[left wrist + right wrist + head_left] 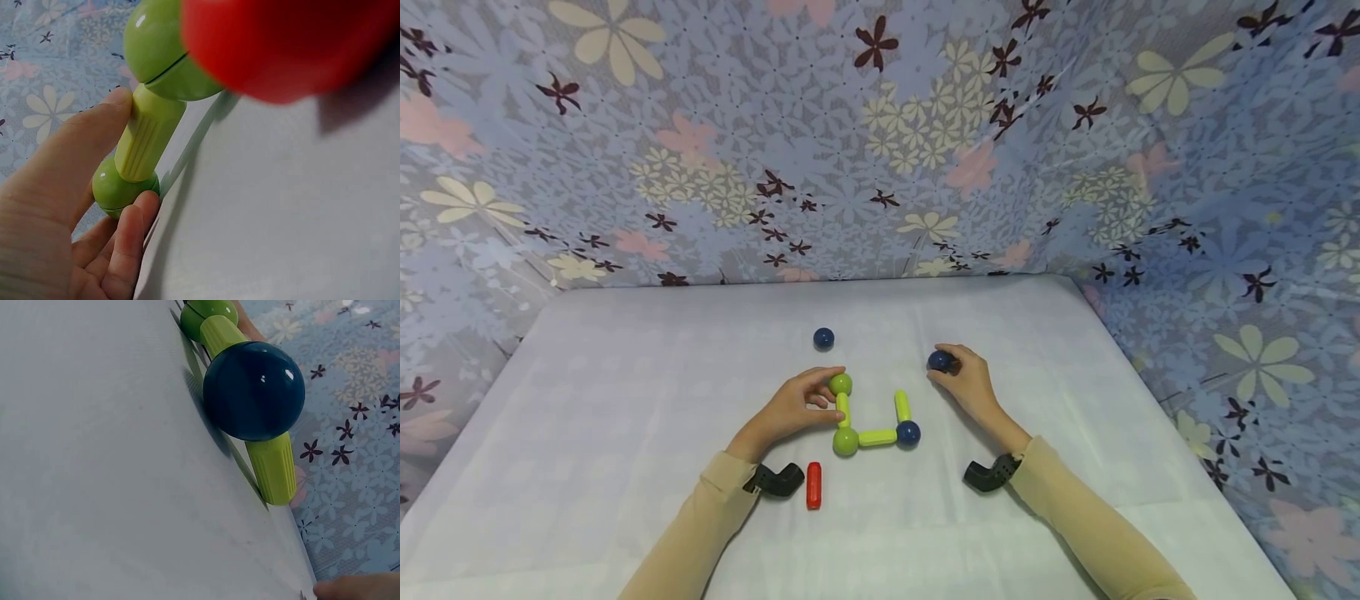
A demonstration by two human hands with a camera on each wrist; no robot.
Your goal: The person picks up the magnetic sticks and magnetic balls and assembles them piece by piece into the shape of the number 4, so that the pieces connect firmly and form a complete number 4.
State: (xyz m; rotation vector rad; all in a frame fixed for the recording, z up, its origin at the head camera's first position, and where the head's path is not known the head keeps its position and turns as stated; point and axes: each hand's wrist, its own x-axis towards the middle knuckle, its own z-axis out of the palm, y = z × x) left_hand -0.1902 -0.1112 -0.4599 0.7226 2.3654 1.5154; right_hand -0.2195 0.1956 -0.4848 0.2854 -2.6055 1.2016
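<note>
Set near the middle of the white-covered table, between the two hands and opening toward the far edge: a U-shaped chain of balls and rods. Down its left side, a far green ball, a yellow-green rod and a near green ball; along the bottom, a second rod running to a corner blue ball; up the right side, a third rod, bare at its far end. Gripped along that left side by the left hand, fingers bent about the far green ball, thumb against the yellow-green rod. Pinched between thumb and forefinger of the right hand, a held blue ball, apart from the chain, beyond the third rod's bare end and off to its right; cannot tell whether lifted or touching the cloth. Farther out, beyond the left hand, a loose blue ball. Nearer the person, a red rod, just beside the black device on the left wrist; at the right wrist, a matching device. On both arms, beige sleeves. Behind and to either side of the table, flowered fabric.
</note>
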